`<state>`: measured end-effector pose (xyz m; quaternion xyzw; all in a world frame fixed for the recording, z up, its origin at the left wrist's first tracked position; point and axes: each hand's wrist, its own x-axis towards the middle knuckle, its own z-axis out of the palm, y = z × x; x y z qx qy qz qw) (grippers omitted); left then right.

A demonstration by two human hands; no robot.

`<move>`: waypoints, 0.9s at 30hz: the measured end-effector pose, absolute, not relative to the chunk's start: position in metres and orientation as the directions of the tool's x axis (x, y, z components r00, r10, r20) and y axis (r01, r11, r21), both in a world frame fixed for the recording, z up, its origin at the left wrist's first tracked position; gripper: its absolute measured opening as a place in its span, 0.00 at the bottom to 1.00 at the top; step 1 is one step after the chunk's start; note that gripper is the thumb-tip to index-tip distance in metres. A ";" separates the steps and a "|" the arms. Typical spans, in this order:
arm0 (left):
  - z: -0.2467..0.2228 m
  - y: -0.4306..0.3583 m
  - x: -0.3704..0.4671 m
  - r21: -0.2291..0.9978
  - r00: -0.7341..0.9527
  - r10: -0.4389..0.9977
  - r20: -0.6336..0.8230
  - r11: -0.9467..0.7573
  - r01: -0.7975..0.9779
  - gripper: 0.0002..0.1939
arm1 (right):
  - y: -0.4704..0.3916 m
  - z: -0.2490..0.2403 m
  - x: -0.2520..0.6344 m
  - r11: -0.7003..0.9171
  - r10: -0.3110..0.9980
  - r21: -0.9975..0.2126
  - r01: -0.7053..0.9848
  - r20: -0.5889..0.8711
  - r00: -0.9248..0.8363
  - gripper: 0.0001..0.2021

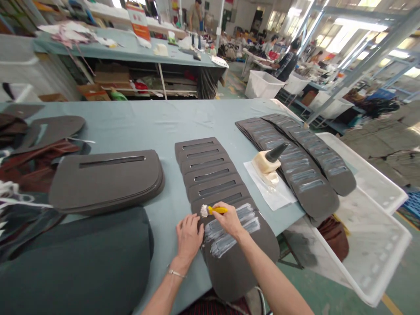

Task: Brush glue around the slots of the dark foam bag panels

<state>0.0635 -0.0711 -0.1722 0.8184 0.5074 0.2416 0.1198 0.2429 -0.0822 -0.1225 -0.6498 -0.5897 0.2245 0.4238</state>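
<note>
My right hand [229, 220] grips a small brush by its yellow handle [219, 210]. White paste coats the brush's bristles [204, 211], which are at the upper left part of the nearest dark grey panel [236, 271]. White streaks [231, 229] of the paste surround a slot on that panel. My left hand [190, 236] lies flat, fingers extended, at the panel's left edge. Beyond it, more slotted panels [210, 173] overlap in a fanned row. A cream glue bottle [265, 162] with a black nozzle stands on a white sheet [277, 199] to the right.
Fanned panels with white streaks [295, 164] lie at the table's right. A stack of slotted panels [108, 179] and dark pieces [75, 258] occupy the left. White plastic bins [370, 267] stand against the right edge. Another table [131, 50] and several people are farther back.
</note>
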 end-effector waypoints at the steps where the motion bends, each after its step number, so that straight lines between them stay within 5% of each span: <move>1: -0.174 -0.070 0.063 0.436 0.373 0.886 0.277 -0.462 0.772 0.11 | -0.080 -0.124 0.261 0.007 0.948 -0.808 0.589 0.194 0.254 0.08; 7: -0.175 -0.070 0.062 0.440 0.357 0.887 0.291 -0.456 0.773 0.12 | -0.081 -0.112 0.358 -0.332 0.740 -0.659 0.675 0.262 0.619 0.10; 12: -0.173 -0.068 0.062 0.446 0.355 0.888 0.292 -0.455 0.771 0.12 | -0.083 -0.114 0.324 -0.134 0.872 -0.653 0.746 0.279 0.401 0.08; 14: -0.172 -0.069 0.063 0.439 0.354 0.891 0.285 -0.449 0.778 0.13 | -0.083 -0.119 0.326 -0.190 0.843 -0.687 0.702 0.252 0.475 0.08; 19: -0.173 -0.063 0.064 0.479 0.333 0.929 0.162 -0.369 0.796 0.16 | -0.091 -0.109 0.399 -0.408 0.522 -0.793 0.453 0.205 0.828 0.11; 23: -0.181 -0.044 0.053 0.705 0.237 0.971 0.021 -0.182 0.685 0.22 | -0.097 -0.090 0.471 -0.521 0.203 -0.789 0.325 0.255 0.945 0.14; 27: -0.181 -0.033 0.033 0.723 0.113 0.953 -0.282 0.134 0.678 0.20 | -0.089 -0.090 0.516 -0.552 0.122 -0.784 0.283 0.260 0.958 0.14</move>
